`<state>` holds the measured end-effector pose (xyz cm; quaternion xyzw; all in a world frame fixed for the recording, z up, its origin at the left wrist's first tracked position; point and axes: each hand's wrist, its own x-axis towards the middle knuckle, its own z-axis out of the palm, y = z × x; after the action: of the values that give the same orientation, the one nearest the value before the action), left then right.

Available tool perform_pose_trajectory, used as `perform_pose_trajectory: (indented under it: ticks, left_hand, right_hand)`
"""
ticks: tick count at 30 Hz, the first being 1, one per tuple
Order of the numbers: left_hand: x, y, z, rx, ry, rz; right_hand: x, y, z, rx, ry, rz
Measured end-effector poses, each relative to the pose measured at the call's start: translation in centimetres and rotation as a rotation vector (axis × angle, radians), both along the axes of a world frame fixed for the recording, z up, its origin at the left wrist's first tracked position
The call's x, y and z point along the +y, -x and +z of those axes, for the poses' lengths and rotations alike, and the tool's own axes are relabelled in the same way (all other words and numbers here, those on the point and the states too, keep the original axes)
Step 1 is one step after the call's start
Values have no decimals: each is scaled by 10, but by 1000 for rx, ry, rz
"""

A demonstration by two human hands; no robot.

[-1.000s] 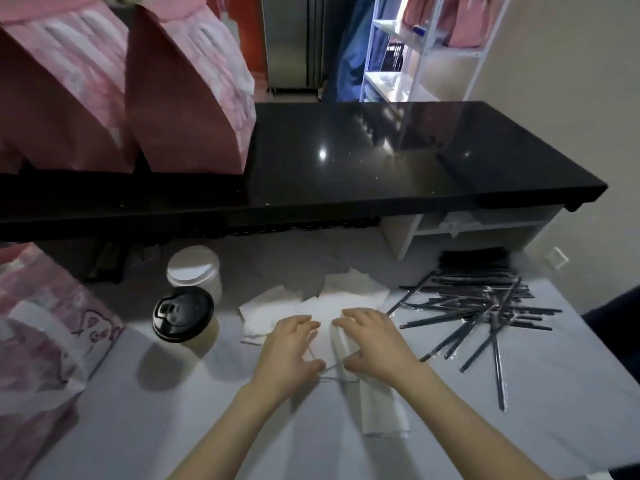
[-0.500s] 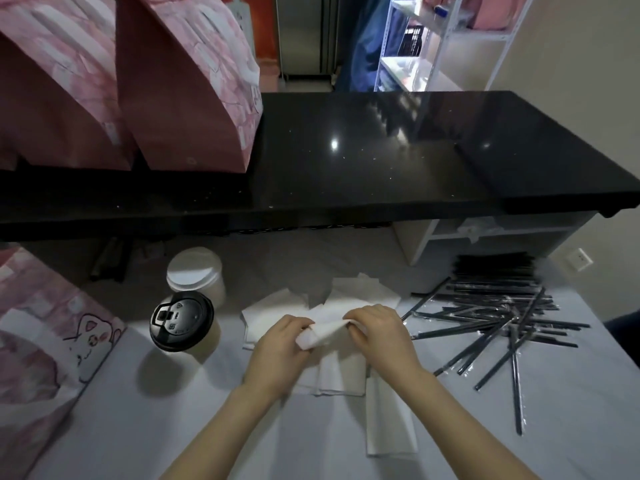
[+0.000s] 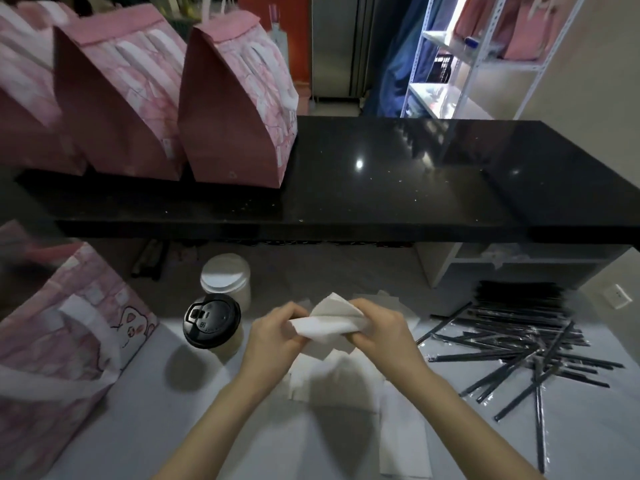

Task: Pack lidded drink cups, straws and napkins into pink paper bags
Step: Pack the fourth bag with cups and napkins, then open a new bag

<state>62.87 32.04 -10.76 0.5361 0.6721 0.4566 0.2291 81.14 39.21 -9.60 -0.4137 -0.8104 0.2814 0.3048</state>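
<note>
Folded napkin (image 3: 323, 323) (lifted) between left hand (image 3: 273, 336) and right hand (image 3: 382, 332)

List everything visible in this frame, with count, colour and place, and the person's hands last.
Packed paper bags: at least three, pink, upright in a row on the left of the black counter.
Open paper bag: one, pink with a cartoon face, left edge of the white table.
Black-lidded cup: one, pale body, on the table right of the open bag.
White-lidded cup: one, just behind the black-lidded cup.
Loose napkins: several, white, on the table under the hands.
Held napkin: one, white, lifted and partly folded.
Straws: many, black, wrapped, piled on the table's right.
Shelving rack: one, white, far right background.
Left hand: pinching the held napkin's left end.
Right hand: gripping its right end.
</note>
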Motion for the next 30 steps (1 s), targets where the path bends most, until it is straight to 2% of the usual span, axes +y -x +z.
perform_pose_trajectory:
  ticks: [7, 11, 15, 17, 20, 22, 25, 27, 30]
  left_hand:
    - [-52, 55, 56, 7, -109, 157]
    - [-108, 104, 92, 233, -256, 280]
    - [-167, 160, 116, 442, -392, 546]
    - [-191, 193, 120, 549, -377, 677]
    - [-217, 243, 122, 629, -194, 812]
    - [-226, 271, 119, 642, -13, 797]
    - [-230, 302, 115, 601, 185, 624]
    - [-229, 316, 117, 555, 232, 502]
    - [-231, 332, 121, 450, 156, 390]
  right_hand:
    - [-16, 58, 47, 31, -74, 223]
    - [-32, 105, 78, 85, -72, 308]
    - [-57, 161, 110, 189, -114, 402]
    - [-70, 192, 127, 225, -155, 462]
    - [-88, 241, 153, 258, -215, 516]
    - [-96, 273, 165, 249, -205, 544]
    - [-106, 311, 176, 175, -193, 570]
    - [-108, 332, 179, 112, -208, 552]
    - [-108, 356, 177, 60, -211, 511]
